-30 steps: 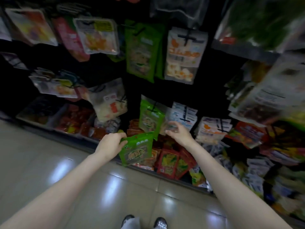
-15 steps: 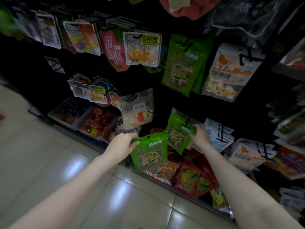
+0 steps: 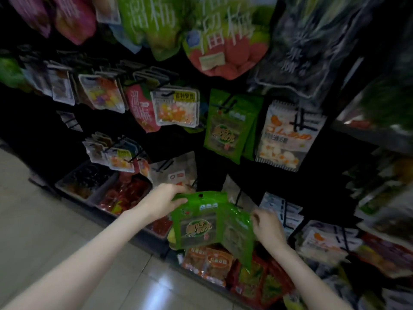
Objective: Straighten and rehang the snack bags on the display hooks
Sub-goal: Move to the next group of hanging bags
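Below the hooked green packs, left hand [image 3: 164, 201] now grips the raised green bag [image 3: 196, 220] by its top corner, hole showing, while right hand [image 3: 267, 227], off the hook, pinches a second green bag [image 3: 240, 236] behind it, both unhung, ready for rehanging.

green snack bag [image 3: 196, 222] | glossy, round hang hole at top, upright, off any hook | second green bag [image 3: 240, 236] just behind, angled right
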Demonstrator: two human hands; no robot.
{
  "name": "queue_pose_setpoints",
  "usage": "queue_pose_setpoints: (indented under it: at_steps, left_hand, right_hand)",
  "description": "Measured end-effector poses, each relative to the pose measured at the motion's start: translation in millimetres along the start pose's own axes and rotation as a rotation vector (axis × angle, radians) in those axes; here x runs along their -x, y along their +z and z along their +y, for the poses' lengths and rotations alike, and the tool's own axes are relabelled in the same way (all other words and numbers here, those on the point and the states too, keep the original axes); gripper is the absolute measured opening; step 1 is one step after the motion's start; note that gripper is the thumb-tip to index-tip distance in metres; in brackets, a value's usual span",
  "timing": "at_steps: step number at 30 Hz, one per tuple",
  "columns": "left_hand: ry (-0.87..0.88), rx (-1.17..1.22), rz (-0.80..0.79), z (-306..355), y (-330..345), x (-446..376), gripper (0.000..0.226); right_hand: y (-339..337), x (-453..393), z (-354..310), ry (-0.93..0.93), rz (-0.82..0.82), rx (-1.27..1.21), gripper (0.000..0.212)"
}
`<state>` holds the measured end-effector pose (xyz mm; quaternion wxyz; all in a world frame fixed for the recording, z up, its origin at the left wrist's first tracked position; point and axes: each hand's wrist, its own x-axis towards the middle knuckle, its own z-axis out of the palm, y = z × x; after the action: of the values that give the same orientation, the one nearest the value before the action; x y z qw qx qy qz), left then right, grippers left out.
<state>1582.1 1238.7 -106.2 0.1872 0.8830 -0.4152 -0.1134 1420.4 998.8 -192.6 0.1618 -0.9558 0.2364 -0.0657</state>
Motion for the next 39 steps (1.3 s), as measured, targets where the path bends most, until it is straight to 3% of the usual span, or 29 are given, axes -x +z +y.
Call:
queue_pose_setpoints:
  at_steps: [3,8,14,18,21,26,30,39]
  left_hand:
    - [0.017,0.093,0.074,14,-26,-12,0.013]
    - [0.100,0.242,0.007,27,-53,-25,0.005]
    - [0.177,0.224,0.077,23,-78,-38,0.017]
    - [0.236,0.157,0.085,10,-103,-41,0.024]
    - [0.294,0.115,0.106,-1,-118,-44,0.026]
    - [0.420,0.142,0.187,-6,-132,-55,0.026]
    - [0.495,0.131,0.138,-4,-130,-65,0.026]
    - [0.467,0.135,0.125,-8,-129,-75,0.028]
  right_hand:
    - [-58,-7,-8,-0.032,0.140,-0.107,0.020]
    - [-147,-27,-41,-0.070,0.258,-0.451,0.023]
    - [-163,-50,-100,-0.184,0.424,-0.555,0.011]
    - [-152,-69,-139,-0.166,0.574,-0.630,0.019]
    - [-145,-79,-157,-0.084,0.584,-0.665,0.033]
    - [-141,-87,-164,0.120,0.552,-0.649,0.039]
    - [-144,-89,-168,0.185,0.511,-0.564,0.042]
    - [-146,-96,-167,0.136,0.420,-0.385,0.044]
